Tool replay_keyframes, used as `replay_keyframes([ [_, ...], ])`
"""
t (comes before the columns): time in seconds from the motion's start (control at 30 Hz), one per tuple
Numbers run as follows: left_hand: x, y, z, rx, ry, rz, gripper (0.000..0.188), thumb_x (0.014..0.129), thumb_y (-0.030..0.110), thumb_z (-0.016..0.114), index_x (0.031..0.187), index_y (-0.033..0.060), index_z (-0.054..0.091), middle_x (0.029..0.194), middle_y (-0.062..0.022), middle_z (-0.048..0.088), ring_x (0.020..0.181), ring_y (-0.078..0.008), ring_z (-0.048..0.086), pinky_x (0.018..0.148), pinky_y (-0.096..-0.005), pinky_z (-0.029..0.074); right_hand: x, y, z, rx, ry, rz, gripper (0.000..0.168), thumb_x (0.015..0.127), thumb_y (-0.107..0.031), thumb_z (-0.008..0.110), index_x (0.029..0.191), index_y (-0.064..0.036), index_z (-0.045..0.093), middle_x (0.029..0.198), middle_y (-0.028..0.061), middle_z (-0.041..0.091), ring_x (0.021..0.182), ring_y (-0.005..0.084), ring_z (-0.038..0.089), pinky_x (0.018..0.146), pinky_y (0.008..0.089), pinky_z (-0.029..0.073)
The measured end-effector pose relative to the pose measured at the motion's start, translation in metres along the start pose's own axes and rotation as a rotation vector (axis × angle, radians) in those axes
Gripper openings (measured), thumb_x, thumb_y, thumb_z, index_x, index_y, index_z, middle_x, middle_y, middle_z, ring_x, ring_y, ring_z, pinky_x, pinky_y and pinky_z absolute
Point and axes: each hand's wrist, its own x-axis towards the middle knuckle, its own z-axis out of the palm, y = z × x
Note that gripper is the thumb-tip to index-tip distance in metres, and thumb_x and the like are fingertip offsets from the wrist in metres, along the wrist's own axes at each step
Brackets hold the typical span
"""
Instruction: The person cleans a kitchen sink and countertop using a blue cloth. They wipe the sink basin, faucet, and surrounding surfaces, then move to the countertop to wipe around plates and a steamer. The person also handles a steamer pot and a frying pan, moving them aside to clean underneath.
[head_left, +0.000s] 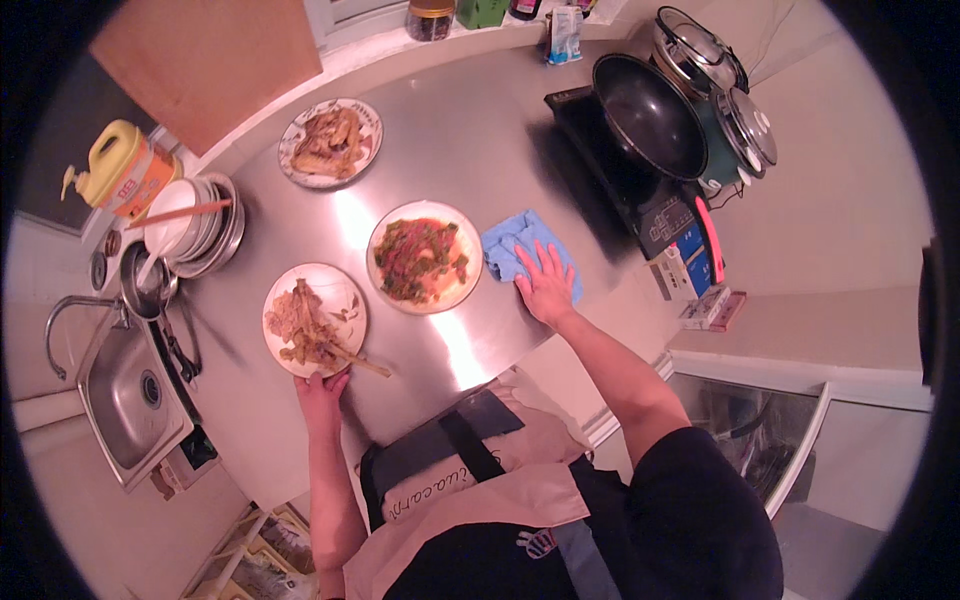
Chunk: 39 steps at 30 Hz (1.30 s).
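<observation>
My right hand lies with fingers apart on a folded blue cloth on the metal countertop. At the near edge of a plate of meat with a protruding bone is my left hand, its fingers partly hidden at or under the rim; whether it grips the plate is unclear. Between the hands, farther up, sits a round dish of chopped greens and reddish pieces, just left of the cloth. Another patterned plate with browned meat pieces stands toward the back left.
A black wok rests on an induction cooker at right, its red-and-black handle pointing toward me. Stacked bowls, chopsticks and a yellow pump jug stand left, above the steel sink. Pots are behind the wok.
</observation>
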Motion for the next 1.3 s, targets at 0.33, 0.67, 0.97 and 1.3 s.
replay_keyframes([
  [0.33,-0.039,-0.009,0.048,0.649,0.530,0.537,0.020,0.090,0.020,0.039,0.099,0.0021,0.039,0.079,-0.0064,0.050,0.067,-0.0118,0.051,0.062,-0.0268,0.047,0.139,0.080,-0.059,0.067,0.025,0.028,0.049,0.083,-0.034,0.045,0.129,-0.031,0.030,0.138,0.0040,0.021,0.128,0.0250,0.014,0.099,0.0565,0.009],
  [0.67,-0.040,-0.031,0.315,0.980,-0.537,0.523,0.037,0.083,0.009,0.044,0.118,-0.0025,0.038,0.114,-0.0203,0.048,0.106,-0.0301,0.046,0.090,-0.0360,0.037,0.066,0.067,-0.034,0.120,0.035,-0.111,0.053,0.078,-0.030,0.053,0.128,-0.028,0.034,0.135,0.0074,0.026,0.127,0.0298,0.017,0.096,0.0591,0.011],
  [0.97,0.052,-0.019,0.403,1.667,-0.322,0.571,0.063,0.082,0.025,0.049,0.129,-0.0053,0.021,0.134,-0.0264,0.018,0.127,-0.0368,0.015,0.102,-0.0409,0.020,0.206,0.054,-0.047,0.137,-0.021,-0.108,0.056,0.080,-0.031,0.049,0.131,-0.027,0.027,0.139,0.0078,0.017,0.128,0.0325,0.010,0.096,0.0604,0.010],
  [1.3,0.109,0.010,0.441,1.763,-0.193,0.668,0.075,0.079,0.043,0.050,0.133,0.0025,0.017,0.138,-0.0240,0.009,0.128,-0.0376,0.004,0.101,-0.0501,0.012,0.361,0.017,-0.075,0.242,-0.132,0.100,0.054,0.083,-0.033,0.042,0.133,-0.027,0.022,0.142,0.0081,0.007,0.130,0.0324,0.000,0.096,0.0624,0.003],
])
